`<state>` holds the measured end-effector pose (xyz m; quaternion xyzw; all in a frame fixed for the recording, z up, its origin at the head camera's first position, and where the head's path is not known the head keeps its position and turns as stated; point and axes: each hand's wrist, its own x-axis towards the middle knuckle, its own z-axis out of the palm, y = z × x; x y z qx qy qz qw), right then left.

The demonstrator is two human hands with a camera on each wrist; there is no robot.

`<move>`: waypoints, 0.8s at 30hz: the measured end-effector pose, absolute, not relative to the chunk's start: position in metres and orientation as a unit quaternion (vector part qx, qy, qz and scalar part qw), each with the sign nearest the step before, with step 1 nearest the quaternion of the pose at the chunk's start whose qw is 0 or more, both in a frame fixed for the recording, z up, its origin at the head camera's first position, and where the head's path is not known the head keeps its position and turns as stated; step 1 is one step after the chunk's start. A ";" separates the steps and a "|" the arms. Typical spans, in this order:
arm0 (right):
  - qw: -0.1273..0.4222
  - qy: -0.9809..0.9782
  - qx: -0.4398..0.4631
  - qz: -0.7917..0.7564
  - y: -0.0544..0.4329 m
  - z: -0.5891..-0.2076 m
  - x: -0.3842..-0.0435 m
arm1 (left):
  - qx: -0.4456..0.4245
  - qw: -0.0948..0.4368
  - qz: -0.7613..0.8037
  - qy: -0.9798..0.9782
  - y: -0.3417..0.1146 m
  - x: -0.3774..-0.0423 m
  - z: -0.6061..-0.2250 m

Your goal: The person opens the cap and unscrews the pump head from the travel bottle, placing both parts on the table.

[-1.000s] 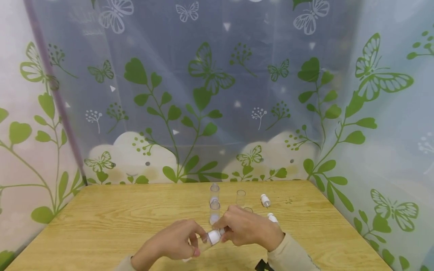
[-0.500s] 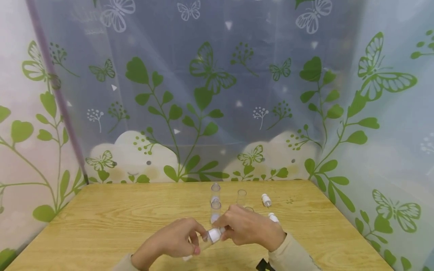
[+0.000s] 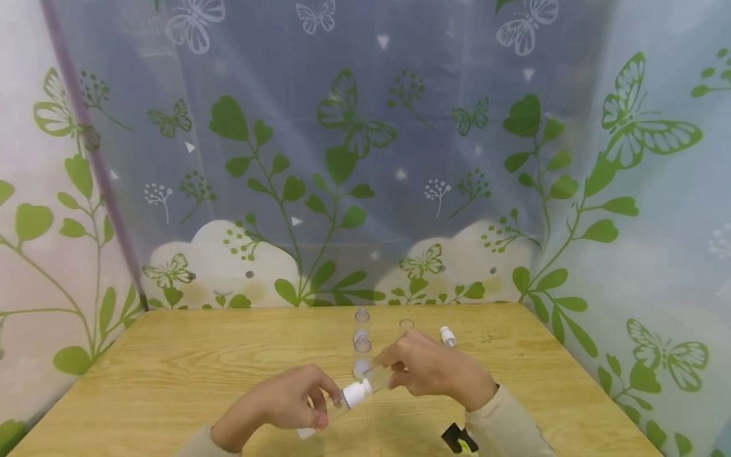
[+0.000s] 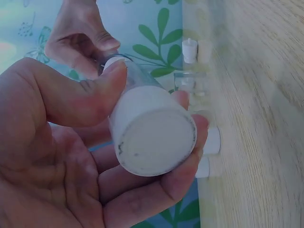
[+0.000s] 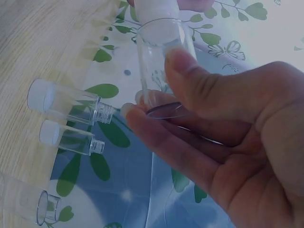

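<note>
My left hand (image 3: 291, 397) grips a clear bottle with a white base (image 4: 156, 140) and a white pump collar (image 3: 356, 393). The bottle is tilted, its pump end up and to the right. My right hand (image 3: 436, 368) pinches a clear cylindrical cap (image 5: 154, 61) between thumb and fingers. In the right wrist view the cap's far rim overlaps the white pump part, and its near end sits at my fingers. The left wrist view shows the bottle's flat base, with my left thumb on one side and fingers curled round the other.
Behind my hands stand two clear bottles, a nearer bottle (image 3: 362, 365) and a farther bottle (image 3: 362, 324). A loose clear cap (image 3: 407, 325) and a white pump top (image 3: 448, 336) are farther right on the wooden table (image 3: 228, 343). A black object (image 3: 457, 438) shows beside my right sleeve.
My right hand has drawn up and right from the pump end; the clear cap now shows between the two. It now covers another white pump top. My left hand shifts slightly left.
</note>
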<state>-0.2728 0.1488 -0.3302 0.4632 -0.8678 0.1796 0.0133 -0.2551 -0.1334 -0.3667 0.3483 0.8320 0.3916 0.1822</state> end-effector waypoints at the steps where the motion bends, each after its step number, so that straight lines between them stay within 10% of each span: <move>1: 0.007 -0.868 0.461 0.181 0.149 -0.330 -0.273 | 0.347 0.177 0.385 0.837 -0.134 -0.255 -0.367; 24: -0.095 -0.905 0.377 0.174 0.154 -0.327 -0.272 | 0.308 0.149 0.337 0.877 -0.138 -0.257 -0.367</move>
